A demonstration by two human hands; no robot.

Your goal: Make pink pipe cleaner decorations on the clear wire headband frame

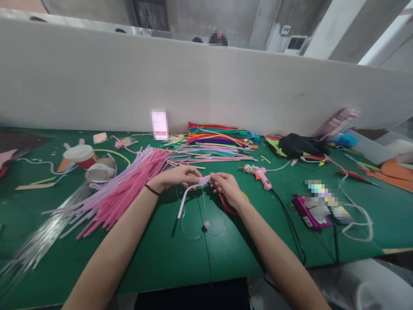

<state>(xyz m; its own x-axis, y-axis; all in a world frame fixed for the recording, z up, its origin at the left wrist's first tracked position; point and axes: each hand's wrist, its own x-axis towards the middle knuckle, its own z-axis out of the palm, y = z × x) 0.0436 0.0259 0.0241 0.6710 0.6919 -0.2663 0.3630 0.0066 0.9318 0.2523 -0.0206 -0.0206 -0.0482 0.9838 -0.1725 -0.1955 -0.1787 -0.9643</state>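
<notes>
Between both hands is a lilac pipe cleaner (184,199), its upper part bent into a small folded shape and one tail hanging down to the left. My left hand (177,176) pinches it from the left, with a dark band round the wrist. From the right, my right hand (226,185) pinches the folded end between thumb and fingers. Below lies a thin clear loop (190,237) with a small dark piece and a pink piece at its middle. A red and yellow curved item (228,207) is partly hidden under my right hand.
Pink and lilac pipe cleaners (129,189) lie heaped left, beside cups (101,170). Multicoloured pipe cleaners (219,140) are stacked behind. To the right are a pink glue gun (263,177) with black cord and a purple box (309,213). A grey partition (206,86) borders the green table (180,267).
</notes>
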